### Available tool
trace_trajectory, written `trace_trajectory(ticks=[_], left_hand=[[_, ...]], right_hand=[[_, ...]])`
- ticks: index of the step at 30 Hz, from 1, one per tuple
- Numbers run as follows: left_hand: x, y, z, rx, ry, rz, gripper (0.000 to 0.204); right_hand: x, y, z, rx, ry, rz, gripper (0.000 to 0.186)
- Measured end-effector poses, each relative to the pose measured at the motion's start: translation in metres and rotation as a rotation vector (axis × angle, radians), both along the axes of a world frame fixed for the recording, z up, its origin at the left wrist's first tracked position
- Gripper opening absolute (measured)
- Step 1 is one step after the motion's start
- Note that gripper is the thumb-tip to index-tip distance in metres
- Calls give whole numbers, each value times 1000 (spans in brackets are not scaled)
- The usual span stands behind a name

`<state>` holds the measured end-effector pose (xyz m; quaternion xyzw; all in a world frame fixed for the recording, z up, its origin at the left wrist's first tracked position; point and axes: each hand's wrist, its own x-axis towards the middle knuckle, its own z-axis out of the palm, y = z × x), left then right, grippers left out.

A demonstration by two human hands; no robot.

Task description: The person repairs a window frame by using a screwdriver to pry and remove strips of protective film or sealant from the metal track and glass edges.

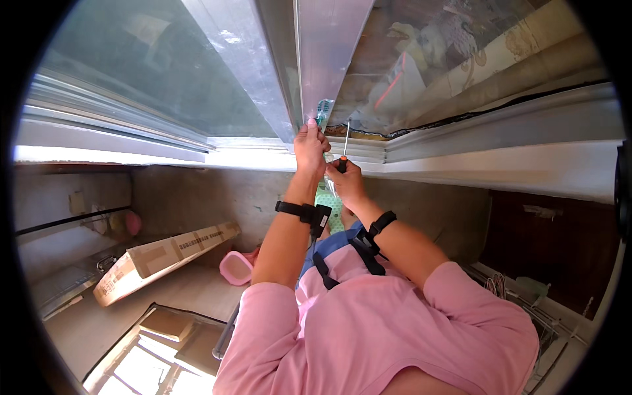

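My left hand (311,148) is closed, with its thumb and fingers on a small green item in clear plastic (324,109), up against the window frame post (322,59). What the green item is, I cannot make out. Just below and to the right, my right hand (347,182) grips a screwdriver (343,162) with a black and orange handle. Its metal shaft points up and away, the tip close to the lower edge of the right pane. Some clear, crinkled plastic shows between the two hands.
A white sill (461,161) runs across under the window glass (164,72). A long cardboard box (174,260) leans at the left, near a pink plastic tub (236,268). Wire racking (526,303) stands at the lower right.
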<state>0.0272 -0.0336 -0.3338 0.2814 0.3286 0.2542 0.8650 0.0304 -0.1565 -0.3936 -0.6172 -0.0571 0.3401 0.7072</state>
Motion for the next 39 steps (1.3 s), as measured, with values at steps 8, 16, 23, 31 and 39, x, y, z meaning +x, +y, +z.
trace_trajectory(ticks=[8,16,23,31,39], left_hand=[[1,4,-44,656,234,60,34],[-26,-18,-102,944,611,-26,22],[-183,-42,-243,877,1109,-307,25],[-478,-116,-292,122,1331,-366,25],[-538,-126,-255,-192,1602,51,44]], right_hand=[[-1,-23,3,-124,112,-7,10],[25,-61,25,-264,50,33,14],[32,-75,43,-271,0,26,9],[48,-46,78,-171,-127,-82,9],[51,49,117,200,-208,-287,17]])
